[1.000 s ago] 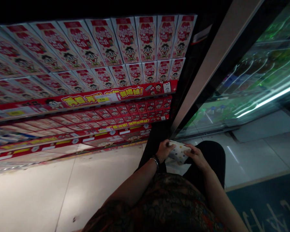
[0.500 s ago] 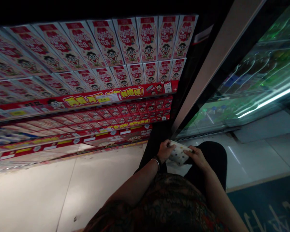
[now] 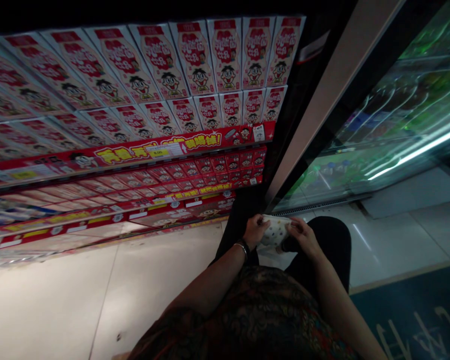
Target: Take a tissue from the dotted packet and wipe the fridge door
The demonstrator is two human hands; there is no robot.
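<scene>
Below the stacked red-and-white cartons (image 3: 195, 75) at upper left, near the frame's lower centre, the left hand (image 3: 255, 231) and right hand (image 3: 302, 239) clamp their fingers on a spotted white pouch (image 3: 275, 232), not yet shelved.

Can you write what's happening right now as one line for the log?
left hand: holds pouch | right hand: holds pouch | pouch: white, spotted, in front of the body | near: shelves of red boxes, fridge door

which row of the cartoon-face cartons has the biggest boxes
The top row of white-and-red cartons, above the shorter row. Those under the red banner are small and dark red. Both hands hold a spotted pouch far below.
</scene>
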